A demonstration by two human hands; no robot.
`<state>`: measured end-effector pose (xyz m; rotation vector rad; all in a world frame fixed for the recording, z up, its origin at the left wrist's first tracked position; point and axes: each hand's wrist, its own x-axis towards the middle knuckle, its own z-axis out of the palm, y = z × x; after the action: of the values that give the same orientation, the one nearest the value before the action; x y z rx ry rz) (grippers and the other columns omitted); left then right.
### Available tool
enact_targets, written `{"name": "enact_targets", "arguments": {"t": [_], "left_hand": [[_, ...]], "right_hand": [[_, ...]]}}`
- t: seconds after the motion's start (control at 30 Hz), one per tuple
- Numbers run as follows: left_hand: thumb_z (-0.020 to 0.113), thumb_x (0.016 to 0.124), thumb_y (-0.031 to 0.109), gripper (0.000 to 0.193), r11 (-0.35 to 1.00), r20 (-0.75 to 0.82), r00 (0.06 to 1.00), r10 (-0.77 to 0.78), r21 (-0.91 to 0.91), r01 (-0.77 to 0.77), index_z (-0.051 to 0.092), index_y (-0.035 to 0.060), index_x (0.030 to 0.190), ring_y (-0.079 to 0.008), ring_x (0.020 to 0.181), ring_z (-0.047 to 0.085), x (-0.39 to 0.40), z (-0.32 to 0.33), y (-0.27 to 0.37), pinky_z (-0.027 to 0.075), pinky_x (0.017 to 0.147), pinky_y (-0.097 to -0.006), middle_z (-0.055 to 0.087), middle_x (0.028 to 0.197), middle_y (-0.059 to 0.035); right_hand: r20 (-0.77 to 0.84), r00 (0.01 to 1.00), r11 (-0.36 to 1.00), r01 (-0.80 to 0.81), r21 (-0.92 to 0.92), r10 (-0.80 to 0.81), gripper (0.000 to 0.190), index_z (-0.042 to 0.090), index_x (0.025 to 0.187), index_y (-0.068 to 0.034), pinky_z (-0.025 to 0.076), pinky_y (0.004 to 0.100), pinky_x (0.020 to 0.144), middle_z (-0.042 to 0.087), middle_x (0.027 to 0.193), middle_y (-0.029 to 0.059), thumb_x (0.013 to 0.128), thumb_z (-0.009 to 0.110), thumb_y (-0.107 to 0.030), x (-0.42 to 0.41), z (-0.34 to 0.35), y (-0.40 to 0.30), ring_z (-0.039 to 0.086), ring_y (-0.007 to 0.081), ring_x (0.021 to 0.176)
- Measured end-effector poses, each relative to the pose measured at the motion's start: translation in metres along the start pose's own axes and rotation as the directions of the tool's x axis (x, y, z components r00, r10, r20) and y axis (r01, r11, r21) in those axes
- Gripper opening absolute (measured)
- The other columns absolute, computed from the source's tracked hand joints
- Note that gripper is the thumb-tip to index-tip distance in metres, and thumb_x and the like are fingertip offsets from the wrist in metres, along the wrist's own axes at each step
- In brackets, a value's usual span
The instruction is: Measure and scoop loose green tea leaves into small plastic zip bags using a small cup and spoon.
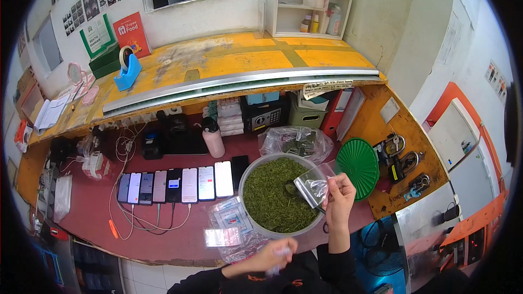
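My right hand (pixel 341 198) pinches a small clear zip bag (pixel 311 190) by its edge, over the right side of a round plastic tub (pixel 254 228). Chopped green leaves (pixel 278 196) fill much of the tub. A dark spoon (pixel 291 188) rests in the leaves, partly hidden behind the bag. Closer to my body, my left hand (pixel 273 255) is blurred, its fingers curled around some pale, translucent plastic (pixel 273 271). Left of the tub lie a stack of small clear bags (pixel 222 237) and a larger printed plastic packet (pixel 233 216).
A row of several phones (pixel 167 185), some on charging cables, lies left of the tub. Behind it are a pink bottle (pixel 213 139) and a clear bag of leaves (pixel 296 143). A green ribbed lid (pixel 357 169) leans at the right. The yellow shelf (pixel 245 55) overhangs the back.
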<state>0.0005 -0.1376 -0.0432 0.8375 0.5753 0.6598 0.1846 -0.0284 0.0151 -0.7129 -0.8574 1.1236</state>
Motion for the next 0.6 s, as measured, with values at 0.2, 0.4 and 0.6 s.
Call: {"name": "enact_targets", "arguments": {"t": [0.2, 0.4, 0.6], "left_hand": [[0.055, 0.094, 0.013, 0.018, 0.893, -0.228, 0.891, 0.392, 0.329, -0.309, 0.063, -0.0003, 0.103, -0.0037, 0.061, 0.049, 0.043, -0.017, 0.069, 0.039, 0.054, -0.0188, 0.052, 0.077, 0.0017], [0.061, 0.089, 0.006, 0.011, 0.867, -0.231, 0.857, 0.461, 0.322, -0.379, 0.066, -0.0010, 0.096, -0.0036, 0.063, 0.050, 0.050, -0.022, 0.077, 0.038, 0.055, -0.0197, 0.054, 0.085, 0.0001], [0.063, 0.087, 0.006, 0.009, 0.753, -0.249, 0.785, 0.567, 0.542, -0.372, 0.064, -0.0021, 0.089, -0.0083, 0.072, 0.054, 0.052, -0.023, 0.078, 0.042, 0.065, -0.0237, 0.059, 0.079, -0.0028]], "right_hand": [[0.092, 0.988, 0.991, -0.130, 0.037, 0.126, 0.009, 0.057, 0.088, 0.000, 0.036, 0.0201, 0.036, 0.058, 0.065, 0.0059, 0.091, 0.060, -0.008, -0.018, 0.005, 0.011, 0.050, 0.0096, 0.042], [0.012, 0.980, 0.901, 0.188, -0.392, -0.199, 0.023, 0.058, 0.105, 0.001, 0.045, 0.0210, 0.052, 0.059, 0.088, 0.0081, 0.084, 0.065, -0.005, -0.026, 0.031, 0.008, 0.055, 0.0121, 0.070], [0.516, 0.757, 0.294, 0.639, -0.710, -0.400, 0.014, 0.072, 0.087, -0.001, 0.048, 0.0329, 0.077, 0.064, 0.093, 0.0100, 0.073, 0.069, 0.001, -0.040, 0.030, -0.011, 0.059, 0.0234, 0.087]]}}
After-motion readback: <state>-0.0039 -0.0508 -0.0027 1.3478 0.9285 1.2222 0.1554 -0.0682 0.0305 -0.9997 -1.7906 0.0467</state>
